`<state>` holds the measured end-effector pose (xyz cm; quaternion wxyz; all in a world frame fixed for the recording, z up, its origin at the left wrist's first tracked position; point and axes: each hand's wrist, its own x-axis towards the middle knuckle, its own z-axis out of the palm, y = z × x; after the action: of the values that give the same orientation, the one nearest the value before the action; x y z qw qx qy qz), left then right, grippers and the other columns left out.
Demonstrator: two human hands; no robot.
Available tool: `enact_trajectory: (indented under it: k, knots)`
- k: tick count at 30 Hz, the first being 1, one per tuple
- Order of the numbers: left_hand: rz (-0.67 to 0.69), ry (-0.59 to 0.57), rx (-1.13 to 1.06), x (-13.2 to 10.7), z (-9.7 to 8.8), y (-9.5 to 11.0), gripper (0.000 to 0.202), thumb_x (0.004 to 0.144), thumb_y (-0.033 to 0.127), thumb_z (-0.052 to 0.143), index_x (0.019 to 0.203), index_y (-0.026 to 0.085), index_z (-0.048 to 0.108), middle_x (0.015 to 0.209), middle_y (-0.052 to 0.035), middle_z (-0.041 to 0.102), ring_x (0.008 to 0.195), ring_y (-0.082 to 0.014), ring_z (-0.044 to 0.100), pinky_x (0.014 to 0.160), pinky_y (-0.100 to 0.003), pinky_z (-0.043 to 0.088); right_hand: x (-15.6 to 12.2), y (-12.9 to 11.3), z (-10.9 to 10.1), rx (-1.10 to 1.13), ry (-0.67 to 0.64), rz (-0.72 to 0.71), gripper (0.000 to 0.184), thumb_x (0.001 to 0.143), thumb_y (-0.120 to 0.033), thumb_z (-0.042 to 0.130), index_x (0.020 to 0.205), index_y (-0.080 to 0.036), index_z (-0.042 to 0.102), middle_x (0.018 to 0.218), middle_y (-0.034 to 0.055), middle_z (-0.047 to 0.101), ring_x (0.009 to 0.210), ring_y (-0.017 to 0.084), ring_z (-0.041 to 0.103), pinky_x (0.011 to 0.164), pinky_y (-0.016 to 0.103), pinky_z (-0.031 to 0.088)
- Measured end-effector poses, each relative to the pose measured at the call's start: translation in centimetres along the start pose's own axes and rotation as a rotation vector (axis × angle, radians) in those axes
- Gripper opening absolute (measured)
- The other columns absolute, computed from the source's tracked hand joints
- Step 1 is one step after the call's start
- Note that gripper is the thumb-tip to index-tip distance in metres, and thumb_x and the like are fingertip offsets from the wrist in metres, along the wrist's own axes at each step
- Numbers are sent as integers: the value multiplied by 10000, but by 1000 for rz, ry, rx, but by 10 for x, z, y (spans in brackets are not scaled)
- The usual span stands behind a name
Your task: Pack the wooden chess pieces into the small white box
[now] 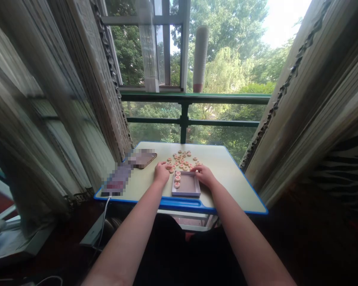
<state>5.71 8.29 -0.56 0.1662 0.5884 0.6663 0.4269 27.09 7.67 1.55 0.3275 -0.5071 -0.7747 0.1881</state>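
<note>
A shallow open box (185, 194) with pale purple sides lies near the front edge of the table. Along its left wall stand 3 round Chinese chess pieces (177, 178) in a column, with red characters facing up. Behind the box many more loose chess pieces (181, 161) are scattered. My left hand (161, 173) is left of the box, fingers curled in, their tips on a chess piece. To the right, my right hand (205, 175) reaches over the box's back right corner with bent, parted fingers; its fingertips are beside the nearest loose pieces.
A cream table (232, 178) with a blue rim carries everything. A brown flat case (147, 159) and a partly pixelated device (115, 186) with a white cable (105, 214) lie on its left side. Behind stand a green railing (226, 98) and stacked paper cups (201, 59); curtains hang on both sides.
</note>
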Motion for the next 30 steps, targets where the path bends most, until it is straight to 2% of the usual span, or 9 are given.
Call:
enact_trajectory:
  k: [7,12,17,24,27,30]
  knots:
    - [-13,28,98,1,1,0,187,646,112,548,788,171,654,1088,-101,565,1050,-222,539,918,-304,412,-2,2,1,7,28,35,349,633,-16,438,730,-202,717,871,30,685,876,183,588,856,302,433]
    - [-12,35,136,-1,1,6,84,655,211,573,716,169,611,1027,-108,558,1007,-234,546,910,-315,411,0,3,1,7,58,59,318,649,-42,438,718,-190,712,854,31,689,835,171,608,796,274,458]
    - [-20,54,194,0,5,11,125,649,296,593,647,172,573,1068,-131,519,1011,-262,542,938,-335,390,1,3,1,-22,73,63,261,654,-81,469,691,-184,706,793,31,686,788,172,605,745,268,458]
    - [-10,-15,255,1,5,13,200,645,370,595,662,171,595,1065,-135,546,1018,-276,528,928,-345,379,3,2,1,-53,59,50,198,655,-112,512,676,-183,696,746,28,663,714,156,574,681,258,441]
    - [-7,-25,259,3,4,13,209,654,371,584,699,169,608,1048,-128,561,1016,-269,528,911,-335,387,2,-3,-1,-67,73,-10,186,664,-121,534,725,-183,699,793,39,650,755,159,562,713,268,435]
    - [-17,-29,261,4,5,13,198,658,363,579,723,180,616,1046,-107,563,1012,-249,532,899,-310,391,0,-11,-2,-97,60,-157,149,675,-148,574,746,-188,699,811,45,639,817,176,546,771,295,424]
